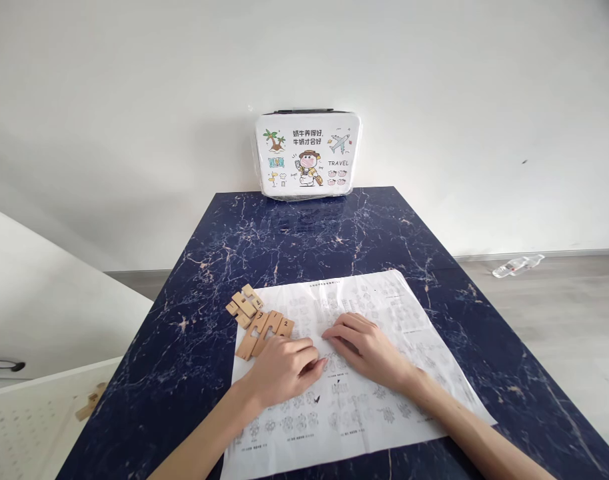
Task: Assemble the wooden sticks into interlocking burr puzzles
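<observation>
A white printed instruction sheet [357,433], covered in small line drawings, lies on the dark blue marble-patterned table. My left hand [287,367] rests on it with curled fingers, the thumb close to the index finger; whatever may be inside is hidden. Just beyond that hand, flat notched wooden puzzle pieces [265,333] lie side by side, marked with handwritten numbers. A smaller cluster of wooden pieces [244,305] sits at the sheet's upper left corner. My right hand [367,347] touches the sheet's middle, fingers loosely bent and apart from the thumb, holding nothing visible.
At the table's far edge, a white cartoon-printed case [308,157] in clear plastic stands against the wall. The blue table [304,247] stretches between case and sheet. A white cabinet or drawer [44,413] is at the left, and a clear plastic item [518,265] lies on the floor at right.
</observation>
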Tool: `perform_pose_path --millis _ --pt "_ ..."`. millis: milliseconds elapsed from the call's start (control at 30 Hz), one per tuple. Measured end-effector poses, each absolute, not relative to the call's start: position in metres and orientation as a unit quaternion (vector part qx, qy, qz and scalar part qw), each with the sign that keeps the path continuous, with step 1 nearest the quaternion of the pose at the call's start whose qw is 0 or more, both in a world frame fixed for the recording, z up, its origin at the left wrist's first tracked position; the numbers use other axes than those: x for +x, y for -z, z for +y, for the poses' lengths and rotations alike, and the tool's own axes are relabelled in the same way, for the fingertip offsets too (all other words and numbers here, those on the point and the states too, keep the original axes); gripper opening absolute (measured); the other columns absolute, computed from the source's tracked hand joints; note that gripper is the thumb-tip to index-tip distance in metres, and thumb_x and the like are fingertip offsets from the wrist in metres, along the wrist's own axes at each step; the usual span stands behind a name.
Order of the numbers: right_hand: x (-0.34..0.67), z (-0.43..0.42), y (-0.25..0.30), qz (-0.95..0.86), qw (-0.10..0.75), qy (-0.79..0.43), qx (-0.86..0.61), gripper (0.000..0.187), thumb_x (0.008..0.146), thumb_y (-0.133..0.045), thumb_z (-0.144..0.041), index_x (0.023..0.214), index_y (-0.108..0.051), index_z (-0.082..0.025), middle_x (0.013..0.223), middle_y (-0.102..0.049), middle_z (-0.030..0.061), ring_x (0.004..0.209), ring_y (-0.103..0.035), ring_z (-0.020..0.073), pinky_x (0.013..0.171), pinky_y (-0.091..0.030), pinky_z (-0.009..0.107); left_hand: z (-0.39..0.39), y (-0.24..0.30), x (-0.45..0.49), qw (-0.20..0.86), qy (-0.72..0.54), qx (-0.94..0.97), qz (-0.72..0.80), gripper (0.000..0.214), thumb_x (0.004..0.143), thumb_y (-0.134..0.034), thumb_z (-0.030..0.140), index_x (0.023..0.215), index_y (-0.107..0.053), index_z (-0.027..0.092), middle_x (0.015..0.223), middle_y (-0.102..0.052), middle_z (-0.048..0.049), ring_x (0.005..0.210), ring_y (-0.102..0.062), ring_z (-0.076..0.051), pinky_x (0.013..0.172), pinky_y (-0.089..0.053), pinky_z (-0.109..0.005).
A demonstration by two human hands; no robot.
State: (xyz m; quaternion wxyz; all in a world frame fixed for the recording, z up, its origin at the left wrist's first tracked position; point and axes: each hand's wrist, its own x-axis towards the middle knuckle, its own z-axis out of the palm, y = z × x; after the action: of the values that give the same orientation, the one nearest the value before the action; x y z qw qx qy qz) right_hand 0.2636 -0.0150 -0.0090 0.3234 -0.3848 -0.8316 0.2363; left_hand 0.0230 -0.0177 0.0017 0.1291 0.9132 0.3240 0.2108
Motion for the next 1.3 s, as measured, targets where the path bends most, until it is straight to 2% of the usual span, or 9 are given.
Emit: perform_pose_path --millis 467,667,733,800,867,933,1033,1133,1300 --pt "0.264 -0.015 0.010 -0.835 0.321 -0.224 -0.386 0.020 0.110 -0.056 -0.018 0.117 -0.073 -0.025 0.102 -0.074 0.0058 0.092 -0.073 0.0230 0.082 -0.062 0.041 -0.011 -0.007 0.018 0.124 -0.239 0.910 0.314 0.040 0.107 -0.053 0.021 0.067 -0.058 0.019 0.061 -0.056 0.0034 0.046 -0.041 -0.010 0.046 -0.027 -0.029" --pt "0.265 -0.015 0.011 -0.837 0.317 -0.225 -0.384 0.020 0.111 -0.054 -0.020 0.117 -0.073 -0.025 0.104 -0.075 0.0066 0.094 -0.073 0.0232 0.083 -0.063 0.042 0.003 -0.016 0.002 0.108 -0.328 0.869 0.355 0.048 0.108 -0.053 0.024 0.061 -0.047 0.021 0.054 -0.049 0.0051 0.047 -0.043 -0.011 0.049 -0.037 -0.028" --pt "0.265 -0.015 0.011 -0.837 0.318 -0.228 -0.382 0.021 0.111 -0.054 -0.019 0.116 -0.073 -0.025 0.104 -0.075 0.0065 0.094 -0.072 0.0230 0.082 -0.062 0.041 0.015 -0.020 -0.010 0.082 -0.360 0.842 0.393 0.045 0.109 -0.052 0.022 0.064 -0.050 0.022 0.058 -0.054 0.0024 0.056 -0.051 -0.015 0.059 -0.045 -0.031" --pt "0.265 -0.015 0.011 -0.837 0.320 -0.226 -0.381 0.021 0.111 -0.053 -0.019 0.116 -0.073 -0.025 0.104 -0.075 0.0064 0.093 -0.072 0.0229 0.082 -0.062 0.041 0.028 -0.023 -0.024 0.054 -0.378 0.823 0.421 0.029 0.107 -0.056 0.023 0.079 -0.063 0.022 0.080 -0.071 -0.0045 0.082 -0.065 -0.022 0.081 -0.052 -0.040" --pt "0.265 -0.015 0.012 -0.837 0.322 -0.225 -0.382 0.021 0.111 -0.054 -0.019 0.116 -0.073 -0.025 0.105 -0.075 0.0063 0.094 -0.073 0.0230 0.083 -0.062 0.041 0.039 -0.023 -0.037 0.031 -0.370 0.816 0.443 0.015 0.105 -0.061 0.025 0.095 -0.071 0.022 0.109 -0.078 -0.0098 0.112 -0.065 -0.031 0.102 -0.047 -0.052" --pt "0.266 -0.015 0.013 -0.837 0.321 -0.225 -0.383 0.021 0.111 -0.054 -0.018 0.117 -0.073 -0.025 0.105 -0.075 0.0064 0.095 -0.072 0.0229 0.083 -0.061 0.041 0.046 -0.020 -0.045 0.014 -0.319 0.824 0.468 0.017 0.106 -0.059 0.030 0.110 -0.075 0.025 0.131 -0.075 -0.0097 0.130 -0.059 -0.035 0.112 -0.041 -0.058" --pt "0.266 -0.015 0.013 -0.836 0.320 -0.227 -0.384 0.021 0.111 -0.054 -0.018 0.117 -0.073 -0.025 0.106 -0.074 0.0063 0.095 -0.072 0.0228 0.084 -0.061 0.041 0.050 -0.014 -0.051 0.015 -0.272 0.819 0.504 0.026 0.107 -0.054 0.035 0.116 -0.077 0.029 0.141 -0.072 -0.0070 0.140 -0.053 -0.037 0.118 -0.037 -0.060" --pt "0.266 -0.015 0.013 -0.835 0.320 -0.230 -0.383 0.021 0.111 -0.054 -0.018 0.117 -0.073 -0.025 0.106 -0.074 0.0062 0.096 -0.072 0.0231 0.084 -0.062 0.041 0.051 -0.011 -0.052 0.004 -0.278 0.798 0.534 0.031 0.108 -0.049 0.033 0.109 -0.080 0.029 0.134 -0.077 -0.0059 0.139 -0.054 -0.037 0.119 -0.034 -0.062" --pt "0.266 -0.014 0.013 -0.836 0.321 -0.226 -0.383 0.021 0.111 -0.054 -0.018 0.117 -0.072 -0.026 0.105 -0.074 0.0064 0.095 -0.072 0.0237 0.083 -0.062 0.042 0.050 -0.007 -0.055 -0.062 -0.309 0.738 0.597 0.021 0.103 -0.060 0.035 0.112 -0.077 0.029 0.140 -0.072 -0.0099 0.142 -0.050 -0.041 0.122 -0.026 -0.066"
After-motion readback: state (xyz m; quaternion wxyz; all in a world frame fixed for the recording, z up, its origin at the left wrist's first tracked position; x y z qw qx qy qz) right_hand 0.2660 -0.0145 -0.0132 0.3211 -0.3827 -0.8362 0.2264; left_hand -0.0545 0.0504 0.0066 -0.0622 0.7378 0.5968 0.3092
